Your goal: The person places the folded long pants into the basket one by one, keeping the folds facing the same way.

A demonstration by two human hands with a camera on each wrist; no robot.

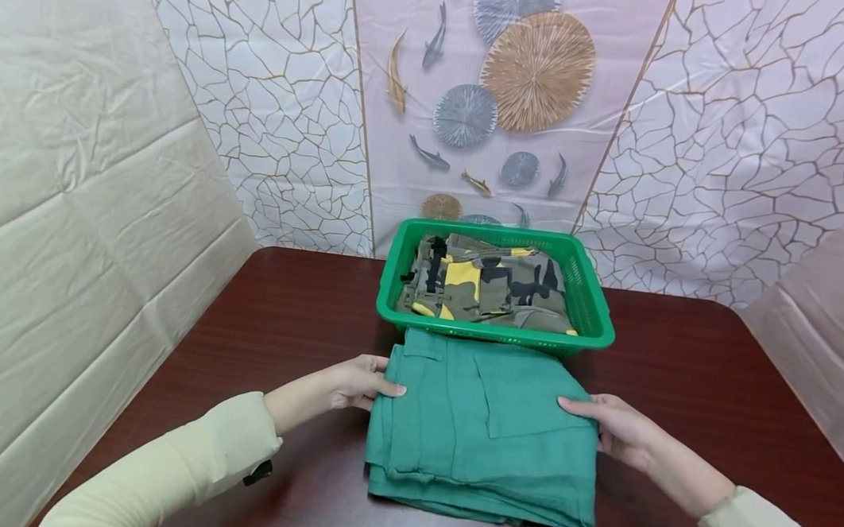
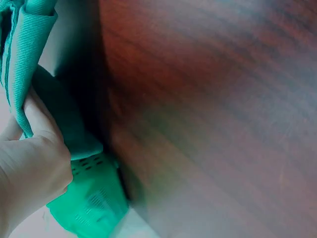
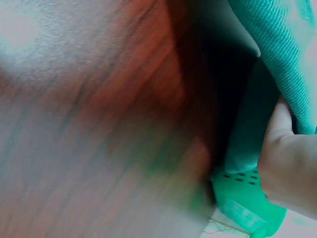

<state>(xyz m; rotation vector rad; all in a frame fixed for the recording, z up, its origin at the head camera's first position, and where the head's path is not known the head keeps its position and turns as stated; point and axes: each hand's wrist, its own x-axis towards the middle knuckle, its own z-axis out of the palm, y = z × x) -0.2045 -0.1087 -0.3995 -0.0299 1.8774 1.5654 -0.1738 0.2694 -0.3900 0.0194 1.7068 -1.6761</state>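
Observation:
A thick bundle of folded green trousers [image 1: 485,426], with a slanted pocket seam and a belt loop on top, is held level in front of the green basket [image 1: 493,331]. Its far edge overlaps the basket's near rim in the head view. At the left side my left hand [image 1: 366,382] grips it, thumb on top and fingers underneath; the left wrist view has the fingers tucked under a fold. My right hand [image 1: 617,427] holds the opposite side the same way, its thumb on the upper layer. A dark gap shows under the cloth in both wrist views.
Folded camouflage clothing [image 1: 492,287] in grey, black and yellow lies inside the basket. The basket stands at the back of the dark red-brown wooden table [image 1: 298,313], close to the patterned cloth backdrop [image 1: 301,114]. A pale cloth wall [image 1: 74,197] borders the left side.

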